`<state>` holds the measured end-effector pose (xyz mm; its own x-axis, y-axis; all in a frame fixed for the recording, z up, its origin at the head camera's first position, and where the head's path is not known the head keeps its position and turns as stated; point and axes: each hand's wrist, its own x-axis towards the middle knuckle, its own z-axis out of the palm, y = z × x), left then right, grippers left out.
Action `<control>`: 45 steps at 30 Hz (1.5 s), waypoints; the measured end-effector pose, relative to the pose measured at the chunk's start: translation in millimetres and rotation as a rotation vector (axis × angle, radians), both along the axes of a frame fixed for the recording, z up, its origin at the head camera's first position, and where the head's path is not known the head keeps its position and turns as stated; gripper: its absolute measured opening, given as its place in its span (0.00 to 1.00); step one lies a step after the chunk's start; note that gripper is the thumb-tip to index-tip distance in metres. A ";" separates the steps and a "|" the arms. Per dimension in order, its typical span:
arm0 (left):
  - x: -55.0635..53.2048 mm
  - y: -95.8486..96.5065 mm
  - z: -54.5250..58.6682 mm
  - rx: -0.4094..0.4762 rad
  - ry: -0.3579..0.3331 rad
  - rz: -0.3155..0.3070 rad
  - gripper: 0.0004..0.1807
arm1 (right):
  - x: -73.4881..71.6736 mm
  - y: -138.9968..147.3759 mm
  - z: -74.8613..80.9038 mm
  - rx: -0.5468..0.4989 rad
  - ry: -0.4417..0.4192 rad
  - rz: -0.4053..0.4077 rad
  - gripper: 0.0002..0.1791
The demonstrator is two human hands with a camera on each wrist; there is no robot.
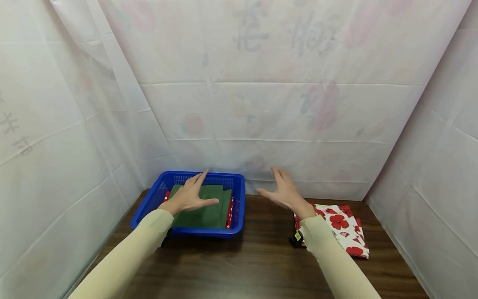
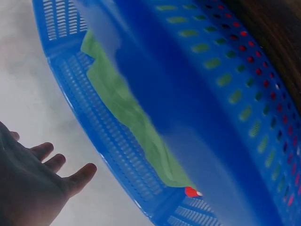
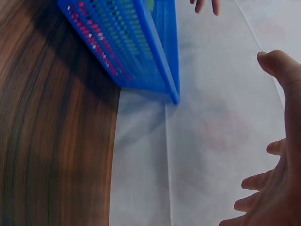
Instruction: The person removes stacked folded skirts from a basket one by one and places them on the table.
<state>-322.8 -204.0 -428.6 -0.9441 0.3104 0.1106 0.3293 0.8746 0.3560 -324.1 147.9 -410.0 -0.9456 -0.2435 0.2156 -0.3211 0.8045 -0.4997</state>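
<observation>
My left hand (image 1: 188, 197) is spread above a blue plastic basket (image 1: 242, 211), holding nothing. In the basket lies a folded green cloth (image 1: 209, 216), with red cloth dotted white (image 1: 229, 212) showing at its edges. The left wrist view has the basket's perforated wall (image 2: 211, 61) close up and the hand's fingers past its rim. My right hand (image 1: 284, 192) is raised to the right of the basket, thumb and fingers apart, with nothing in it. Beneath the right forearm a folded white cloth with red flowers (image 1: 340, 222) lies on the table, partly hidden by the sleeve.
The dark wooden table (image 1: 261, 261) carries the basket at left and the flowered cloth at right. White printed sheets (image 1: 269, 108) hang as walls behind and on both sides, the back one close behind the basket.
</observation>
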 end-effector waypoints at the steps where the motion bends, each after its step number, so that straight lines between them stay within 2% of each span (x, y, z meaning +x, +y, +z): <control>1: -0.2 -2.0 -1.3 0.002 -0.004 0.006 0.63 | -0.4 -3.9 -0.1 -0.008 -0.008 0.008 0.60; 9: -0.3 -10.9 -8.2 0.089 -0.035 0.050 0.63 | -1.2 -27.6 -3.1 -0.046 -0.082 0.030 0.60; 16: 3.4 -12.6 -14.2 0.138 -0.054 0.088 0.63 | 0.9 -40.2 -6.0 -0.042 -0.105 0.064 0.60; 20: 4.9 -12.8 -16.5 0.173 -0.089 0.097 0.63 | 2.4 -46.8 -5.1 -0.050 -0.108 0.079 0.60; 24: 5.8 -16.8 -17.5 0.170 -0.115 0.111 0.63 | 1.5 -55.7 -4.7 -0.035 -0.099 0.110 0.60; 30: 9.2 -29.6 -10.1 0.169 -0.115 0.116 0.63 | 0.9 -69.0 -1.6 -0.010 -0.099 0.142 0.59; 34: 9.8 -38.5 -4.5 0.166 -0.166 0.122 0.63 | 0.6 -77.5 -1.4 -0.008 -0.127 0.153 0.59; 36: 9.9 -42.0 -3.0 0.170 -0.190 0.106 0.63 | 0.7 -81.4 -2.3 -0.020 -0.144 0.150 0.59; 39: 11.1 -45.9 -4.1 0.180 -0.229 0.093 0.63 | 1.4 -86.0 -6.1 -0.037 -0.161 0.145 0.58; 45: 15.7 -54.8 -12.0 0.148 -0.260 0.119 0.64 | 2.4 -98.2 -14.9 -0.036 -0.171 0.173 0.57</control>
